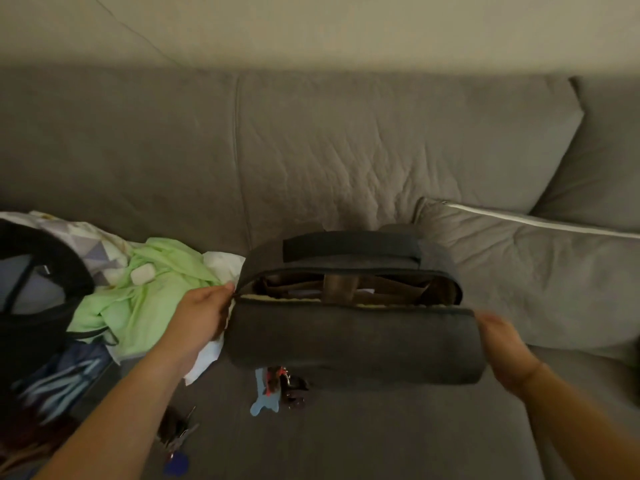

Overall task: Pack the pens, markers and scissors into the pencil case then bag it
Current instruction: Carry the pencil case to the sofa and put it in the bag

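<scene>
A dark grey bag [353, 337] sits on the seat of a grey sofa [346, 150], its top mouth gaping and showing brown inner pockets and a strap. The left hand [201, 317] is at the bag's left end, its fingers [227, 289] pinched on the edge where the zip begins. The right hand [502, 341] is pressed against the bag's right end; it is blurred, so I cannot tell whether its fingers are clasping the fabric or only steadying it.

No pens, markers, scissors or pencil case can be made out; the case may already lie inside the bag, but the dim interior does not settle that. Judging by the grip at both ends, the bagging step is in hand, with the mouth being held or readied for zipping.

The next move likely calls for holding the right end taut while the left draws the zip across, keeping the inner strap clear of the teeth.

Beside the bag lie a green cloth [149, 296] with a white earbud case [142, 274] on it, and keys [176, 441] near the front edge.
</scene>
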Motion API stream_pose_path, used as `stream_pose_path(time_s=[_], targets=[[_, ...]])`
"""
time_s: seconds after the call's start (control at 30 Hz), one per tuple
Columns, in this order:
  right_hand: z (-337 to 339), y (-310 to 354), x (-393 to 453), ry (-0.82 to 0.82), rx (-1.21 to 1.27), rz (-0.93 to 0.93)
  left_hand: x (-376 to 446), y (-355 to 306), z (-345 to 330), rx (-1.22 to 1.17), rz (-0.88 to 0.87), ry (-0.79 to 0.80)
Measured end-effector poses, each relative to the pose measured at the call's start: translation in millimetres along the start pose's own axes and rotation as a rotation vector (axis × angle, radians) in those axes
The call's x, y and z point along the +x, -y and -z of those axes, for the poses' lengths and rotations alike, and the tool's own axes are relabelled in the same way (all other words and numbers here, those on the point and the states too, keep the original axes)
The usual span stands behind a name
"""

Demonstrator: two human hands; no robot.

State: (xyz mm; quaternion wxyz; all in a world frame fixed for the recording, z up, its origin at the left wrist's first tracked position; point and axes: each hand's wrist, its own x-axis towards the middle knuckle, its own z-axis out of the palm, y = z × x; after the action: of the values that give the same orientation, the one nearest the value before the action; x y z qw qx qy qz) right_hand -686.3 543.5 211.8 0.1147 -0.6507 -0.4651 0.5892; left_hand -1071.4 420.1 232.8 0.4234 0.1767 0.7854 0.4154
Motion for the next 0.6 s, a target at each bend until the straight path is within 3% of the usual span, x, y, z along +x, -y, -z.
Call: stream_pose_path(time_s=[0.13, 0.2, 0.33, 0.47, 0.53, 0.6], targets=[[5, 92, -8, 0.018, -0.111, 0.235, -6, -38, 1, 0.342, -0.266, -0.023], [-7, 123, -30, 0.002, -0.477, 0.417, -17, -70, -16, 0.510, -0.413, -0.020], [-68, 163, -51, -0.130, -0.919, 0.690, -38, -113, -69, 0.748, -0.592, -0.049], [-106, 170, -53, -0.060, -0.960, 0.849, -40, -116, -102, 0.712, -0.620, 0.010], [-109, 165, -48, 0.023, -0.970, 0.925, -31, -116, -103, 0.590, -0.574, 0.122], [-108, 156, -46, 0.056, -0.890, 0.886, -26, -115, -102, 0.580, -0.586, 0.241]])
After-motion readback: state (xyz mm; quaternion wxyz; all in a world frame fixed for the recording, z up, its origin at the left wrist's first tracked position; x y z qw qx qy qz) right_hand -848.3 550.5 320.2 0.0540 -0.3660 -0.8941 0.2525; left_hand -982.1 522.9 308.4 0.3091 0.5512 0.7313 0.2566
